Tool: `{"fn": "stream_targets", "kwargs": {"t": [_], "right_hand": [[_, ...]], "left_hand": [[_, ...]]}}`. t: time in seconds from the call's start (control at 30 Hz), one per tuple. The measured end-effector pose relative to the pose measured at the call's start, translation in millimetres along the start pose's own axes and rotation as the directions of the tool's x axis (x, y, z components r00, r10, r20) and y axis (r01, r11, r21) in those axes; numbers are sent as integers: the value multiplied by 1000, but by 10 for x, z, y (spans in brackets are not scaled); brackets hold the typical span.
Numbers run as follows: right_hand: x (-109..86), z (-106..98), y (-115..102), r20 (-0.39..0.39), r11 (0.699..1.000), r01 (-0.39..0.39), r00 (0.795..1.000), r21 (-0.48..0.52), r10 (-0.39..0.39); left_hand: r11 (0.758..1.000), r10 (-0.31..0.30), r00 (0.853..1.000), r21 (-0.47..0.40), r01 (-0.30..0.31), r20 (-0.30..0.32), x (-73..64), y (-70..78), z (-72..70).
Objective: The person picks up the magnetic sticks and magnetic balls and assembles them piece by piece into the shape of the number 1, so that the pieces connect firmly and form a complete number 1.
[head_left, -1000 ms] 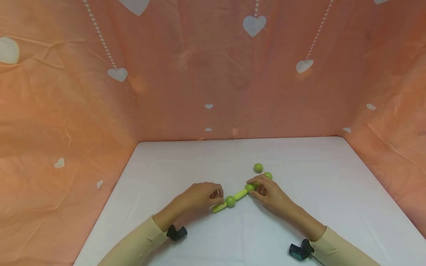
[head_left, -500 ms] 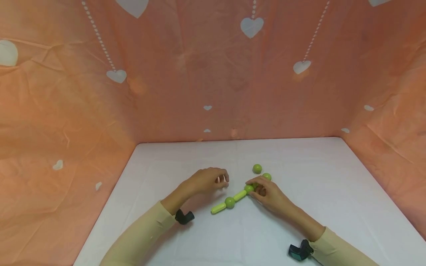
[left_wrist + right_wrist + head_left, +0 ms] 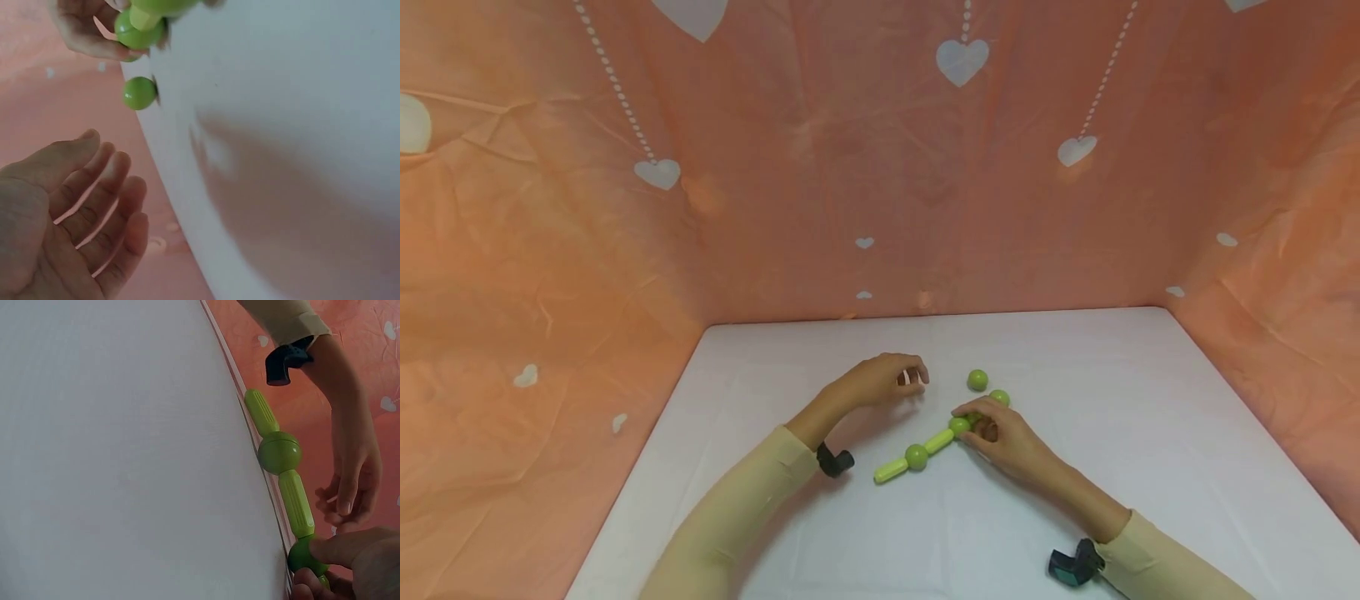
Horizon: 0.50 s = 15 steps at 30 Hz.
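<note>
A chain of green balls and light-green ribbed rods lies slantwise on the white table in the head view. My right hand [image 3: 1006, 435] pinches one of its balls [image 3: 958, 427] between thumb and fingers. Left of that come a rod [image 3: 938, 442], another ball [image 3: 917, 457] and an end rod [image 3: 891, 471]. A further ball [image 3: 999, 398] shows beyond the right fingers, which partly hide that stretch. Behind it sits a loose ball [image 3: 977, 380]. My left hand [image 3: 883, 380] hovers left of the loose ball, holding nothing, its fingers loosely bent and apart in the left wrist view.
The white table [image 3: 805, 350] meets an orange cloth [image 3: 760, 208] with white hearts at the back and sides. Black cameras [image 3: 835, 460] sit on both wrists, beside beige sleeves.
My left hand has left the chain's near end rod and moved up and right toward the loose ball. The right hand keeps its pinch on the chain's ball, nearly still.
</note>
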State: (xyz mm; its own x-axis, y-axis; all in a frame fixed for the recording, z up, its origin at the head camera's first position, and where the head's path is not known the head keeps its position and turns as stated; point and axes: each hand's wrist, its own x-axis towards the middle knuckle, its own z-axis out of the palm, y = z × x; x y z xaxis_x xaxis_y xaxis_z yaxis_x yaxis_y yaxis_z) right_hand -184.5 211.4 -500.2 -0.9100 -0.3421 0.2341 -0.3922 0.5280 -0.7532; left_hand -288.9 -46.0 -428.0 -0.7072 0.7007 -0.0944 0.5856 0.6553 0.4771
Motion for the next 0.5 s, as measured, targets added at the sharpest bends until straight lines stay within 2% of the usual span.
{"fn": "stream_targets", "kwargs": {"t": [0.17,0.33,0.5], "right_hand": [[0,-16,-13,1,1000,-3,1000,-1,3],[-9,-34,-33,-1,1000,4,1000,12,-4],[-10,-32,-37,-3,1000,10,1000,13,-10]], "left_hand": [[997,60,998,-39,-60,6,186,-57,34],[992,123,992,-36,-123,0,370,-90,57],[988,151,989,-39,-150,2,519,-59,54]]}}
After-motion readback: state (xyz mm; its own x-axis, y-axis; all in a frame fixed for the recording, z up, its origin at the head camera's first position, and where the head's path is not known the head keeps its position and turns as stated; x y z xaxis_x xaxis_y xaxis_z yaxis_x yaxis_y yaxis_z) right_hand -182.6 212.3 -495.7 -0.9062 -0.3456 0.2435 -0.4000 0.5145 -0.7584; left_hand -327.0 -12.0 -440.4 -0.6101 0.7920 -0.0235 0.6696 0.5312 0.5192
